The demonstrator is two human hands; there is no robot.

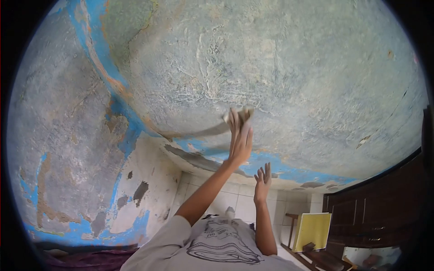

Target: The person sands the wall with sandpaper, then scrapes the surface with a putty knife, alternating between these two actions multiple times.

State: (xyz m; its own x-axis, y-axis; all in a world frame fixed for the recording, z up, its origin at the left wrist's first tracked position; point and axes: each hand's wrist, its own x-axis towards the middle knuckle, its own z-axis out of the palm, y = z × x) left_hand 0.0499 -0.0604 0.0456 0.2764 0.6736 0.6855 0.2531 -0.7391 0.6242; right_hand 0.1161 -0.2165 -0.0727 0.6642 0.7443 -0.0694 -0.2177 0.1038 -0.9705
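My left hand (241, 141) is raised against the patchy grey-green wall (307, 77), its fingers pressing a small beige-grey piece, which looks like folded sandpaper (247, 112), flat to the surface. Motion blurs the fingertips, and most of the piece is hidden beneath them. Rough ridges of plaster and peeled paint surround that spot. Lower and to the right, my right hand (262, 183) is held up with fingers apart and nothing in them. It overlaps the blue-painted strip (289, 167) low on the wall in this view.
A second wall (68, 117) with blue, grey and bare patches meets this one at the left corner. White floor tiles (235, 198) show below. At lower right stand a wooden chair (325, 259), a yellow panel (312, 231) and dark cabinets (375, 203). Purple cloth (86, 259) lies lower left.
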